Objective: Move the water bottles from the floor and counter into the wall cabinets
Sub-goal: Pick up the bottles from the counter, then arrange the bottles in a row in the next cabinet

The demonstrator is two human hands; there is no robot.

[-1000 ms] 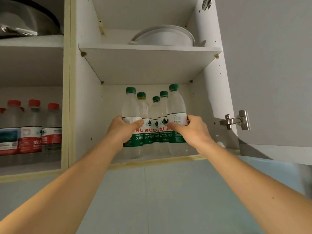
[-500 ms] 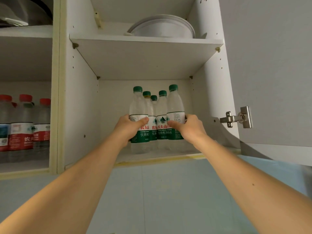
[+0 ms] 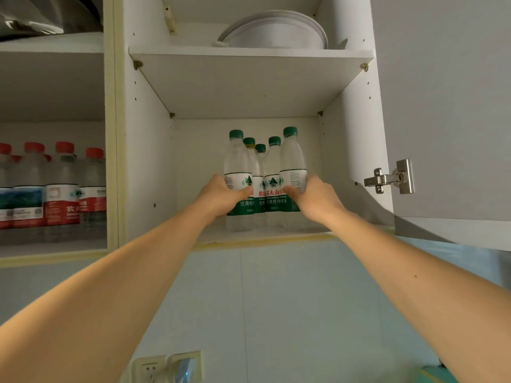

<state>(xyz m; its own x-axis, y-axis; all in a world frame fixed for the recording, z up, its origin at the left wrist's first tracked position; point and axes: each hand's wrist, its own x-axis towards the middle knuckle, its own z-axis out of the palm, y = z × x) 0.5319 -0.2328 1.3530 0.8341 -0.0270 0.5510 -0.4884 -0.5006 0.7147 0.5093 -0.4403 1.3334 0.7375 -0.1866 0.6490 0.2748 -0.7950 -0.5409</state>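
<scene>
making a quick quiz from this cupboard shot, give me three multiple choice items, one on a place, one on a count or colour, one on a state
1. Where do the green-capped bottles stand?
A. on the upper shelf beside the plates
B. on the lower shelf of the open cabinet
C. in the left compartment

2. How many green caps show in that group?
A. three
B. five
C. seven

3. What are the hands doing?
A. both hang free of the bottles
B. only the right hand touches a bottle
C. each grips an outer bottle of the group

Answers:
1 B: the group sits on the lower shelf, under the shelf with the plates; the left compartment holds red-capped bottles.
2 B: five green caps can be counted.
3 C: the left hand wraps the leftmost bottle and the right hand the rightmost.
</scene>
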